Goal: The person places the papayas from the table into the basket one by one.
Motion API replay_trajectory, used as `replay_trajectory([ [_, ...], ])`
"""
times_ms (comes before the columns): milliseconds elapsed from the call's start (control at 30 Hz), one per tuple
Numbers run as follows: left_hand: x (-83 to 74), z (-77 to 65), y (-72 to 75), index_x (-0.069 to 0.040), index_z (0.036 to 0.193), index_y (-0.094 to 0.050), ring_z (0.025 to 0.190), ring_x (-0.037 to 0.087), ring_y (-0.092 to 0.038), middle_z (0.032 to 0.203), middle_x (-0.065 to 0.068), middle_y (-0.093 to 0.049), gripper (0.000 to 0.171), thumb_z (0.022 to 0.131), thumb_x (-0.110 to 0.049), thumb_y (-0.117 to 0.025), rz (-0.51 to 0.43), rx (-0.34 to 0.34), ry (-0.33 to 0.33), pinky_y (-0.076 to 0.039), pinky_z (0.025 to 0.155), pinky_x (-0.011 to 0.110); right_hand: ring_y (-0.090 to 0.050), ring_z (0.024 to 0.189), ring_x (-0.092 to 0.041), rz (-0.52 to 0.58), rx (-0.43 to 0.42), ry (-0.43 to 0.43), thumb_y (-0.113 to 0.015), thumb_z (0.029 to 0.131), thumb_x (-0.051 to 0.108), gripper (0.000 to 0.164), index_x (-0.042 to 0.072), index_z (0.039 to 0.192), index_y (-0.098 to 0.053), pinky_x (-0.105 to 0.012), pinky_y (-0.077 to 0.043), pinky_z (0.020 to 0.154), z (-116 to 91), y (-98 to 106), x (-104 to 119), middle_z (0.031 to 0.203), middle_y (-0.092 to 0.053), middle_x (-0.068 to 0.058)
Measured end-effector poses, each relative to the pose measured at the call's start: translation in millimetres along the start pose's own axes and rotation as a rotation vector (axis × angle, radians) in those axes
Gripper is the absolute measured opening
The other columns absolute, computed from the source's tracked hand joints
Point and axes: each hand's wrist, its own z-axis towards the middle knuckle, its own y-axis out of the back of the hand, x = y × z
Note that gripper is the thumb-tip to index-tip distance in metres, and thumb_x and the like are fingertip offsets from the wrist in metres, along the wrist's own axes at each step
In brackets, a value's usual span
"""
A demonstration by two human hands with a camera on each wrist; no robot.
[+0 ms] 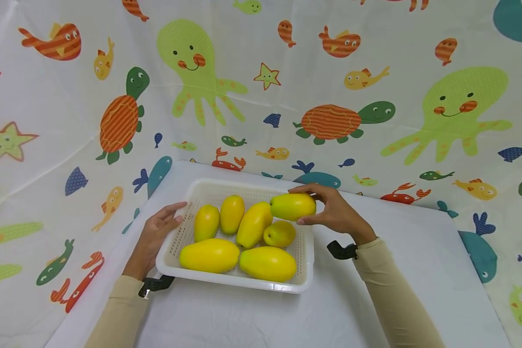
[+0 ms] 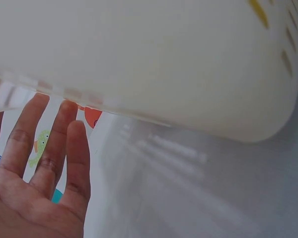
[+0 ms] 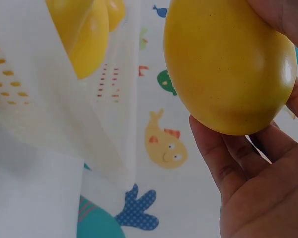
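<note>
My right hand (image 1: 337, 212) grips a yellow papaya (image 1: 293, 207) with a greenish narrow end, thumb below and fingers at its far side. It is held over the right side of a white plastic basket (image 1: 306, 251). In the right wrist view, the same papaya (image 3: 228, 64) sits between thumb and fingers, beside the basket's wall. Several more yellow papayas (image 1: 267, 263) lie inside the basket, two of them along its near side. At the basket's left end is my left hand (image 1: 154, 234), fingers extended. The left wrist view has its fingertips right at the basket's edge (image 2: 139, 119).
Under the basket is a table with a white cover (image 1: 400, 270). Behind and to the left hangs a white curtain (image 1: 243, 29) printed with sea animals. A black strap (image 1: 342, 250) is on the right wrist, another (image 1: 156, 284) on the left.
</note>
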Motion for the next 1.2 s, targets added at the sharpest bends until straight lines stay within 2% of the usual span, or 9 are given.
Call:
replay_trajectory([
  [167, -0.4, -0.7, -0.2, -0.027, 0.162, -0.044, 0.125, 0.012, -0.07, 0.171, 0.005, -0.041, 0.061, 0.106, -0.044, -0.063, 0.024, -0.001, -0.002, -0.062, 0.097, 0.04, -0.059, 0.127, -0.024, 0.004, 0.021, 0.023, -0.092, 0.083, 0.015, 0.064, 0.019, 0.142, -0.066, -0.053, -0.051, 0.113, 8, -8, 4, 0.147, -0.064, -0.002],
  [333, 0.2, -0.4, 0.0, -0.026, 0.162, -0.044, 0.126, 0.015, -0.07, 0.171, 0.004, -0.042, 0.061, 0.106, -0.042, -0.064, -0.007, 0.006, 0.006, -0.062, 0.098, 0.04, -0.061, 0.124, -0.023, 0.02, 0.044, 0.044, -0.093, 0.082, 0.015, 0.063, 0.02, 0.14, -0.067, -0.056, -0.052, 0.111, 16, -17, 8, 0.141, -0.067, -0.001],
  [600, 0.3, -0.6, 1.2, -0.024, 0.162, -0.044, 0.126, 0.015, -0.07, 0.17, 0.004, -0.043, 0.06, 0.107, -0.038, -0.064, -0.027, 0.01, -0.004, -0.062, 0.097, 0.04, -0.062, 0.124, -0.02, 0.029, 0.082, 0.064, -0.093, 0.082, 0.015, 0.063, 0.023, 0.139, -0.067, -0.049, -0.054, 0.111, 28, -31, 14, 0.139, -0.068, 0.003],
  [1000, 2.9, 1.0, 1.6, -0.024, 0.161, -0.046, 0.125, 0.013, -0.071, 0.169, 0.003, -0.045, 0.059, 0.107, -0.036, -0.065, -0.034, 0.0, -0.008, -0.062, 0.096, 0.04, -0.062, 0.125, -0.02, 0.032, 0.128, 0.102, -0.093, 0.082, 0.015, 0.062, 0.023, 0.138, -0.067, -0.05, -0.055, 0.109, 43, -51, 22, 0.139, -0.068, 0.003],
  [1200, 2.7, 1.2, 2.0, -0.025, 0.161, -0.046, 0.125, 0.013, -0.07, 0.17, 0.003, -0.044, 0.06, 0.106, -0.038, -0.066, -0.024, -0.004, -0.008, -0.062, 0.096, 0.039, -0.062, 0.125, -0.019, 0.017, 0.149, 0.108, -0.093, 0.083, 0.018, 0.063, 0.023, 0.139, -0.066, -0.046, -0.056, 0.11, 49, -62, 26, 0.139, -0.068, 0.004],
])
